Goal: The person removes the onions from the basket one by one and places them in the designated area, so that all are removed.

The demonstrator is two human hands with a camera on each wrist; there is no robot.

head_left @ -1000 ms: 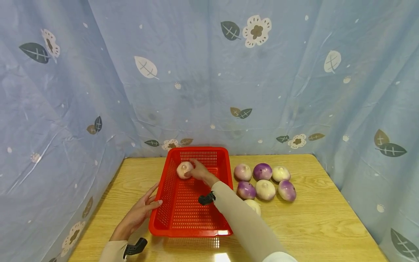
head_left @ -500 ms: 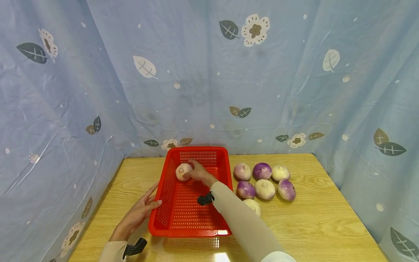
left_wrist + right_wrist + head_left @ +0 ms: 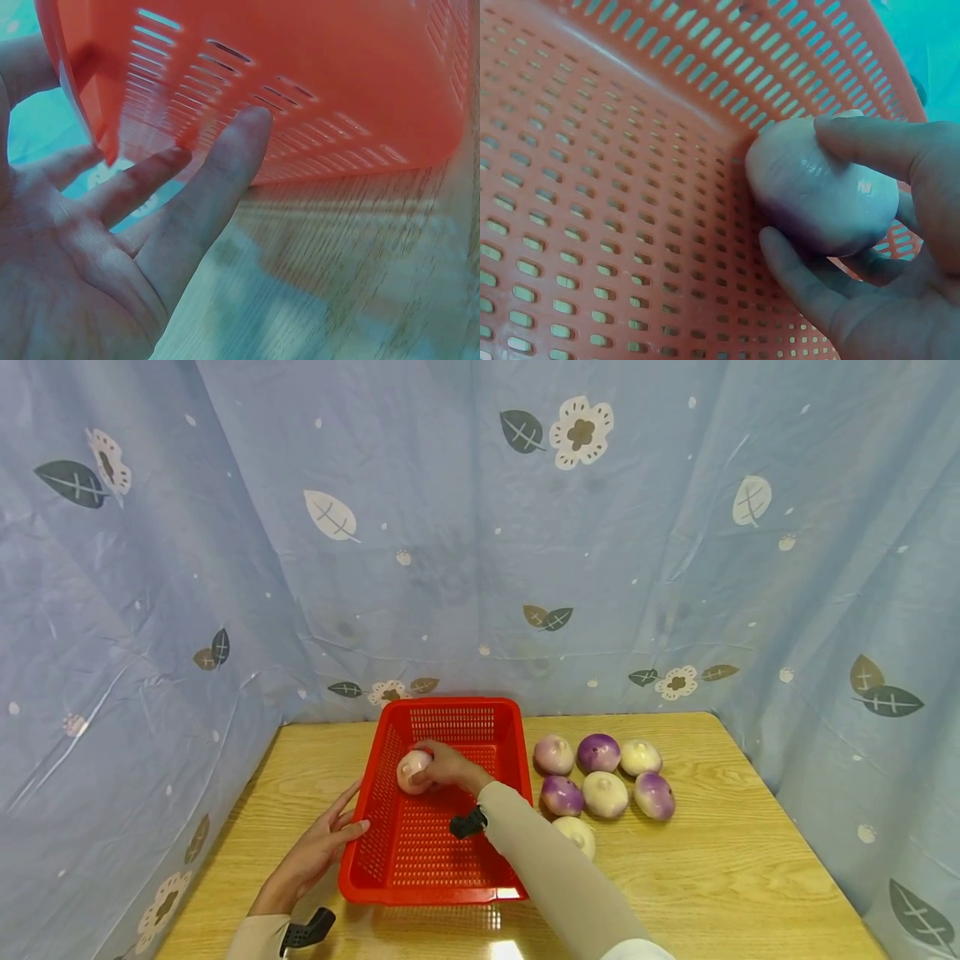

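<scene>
A red perforated plastic basket (image 3: 431, 896) stands on the table, its slotted outer wall (image 3: 337, 82) seen in the left wrist view. My left hand (image 3: 318, 852) holds its left side, the thumb over the rim and the fingers extended along the outside. Inside the basket, my right hand (image 3: 450, 768) grips an onion (image 3: 412, 771) near the left wall. The right wrist view shows this onion (image 3: 817, 184) as whitish with a purple lower side, between the thumb on top and the fingers below, close over the basket floor.
Right of the basket, several white and purple onions (image 3: 606, 794) lie grouped on the wooden table (image 3: 735, 843). One white onion (image 3: 576, 835) is partly behind the right sleeve (image 3: 551, 868). A blue patterned curtain (image 3: 450, 527) hangs behind the table and along both sides.
My right hand has moved the onion slightly toward me and left along the basket's left wall, its fingers closing further over it. My left hand keeps its place on the rim.
</scene>
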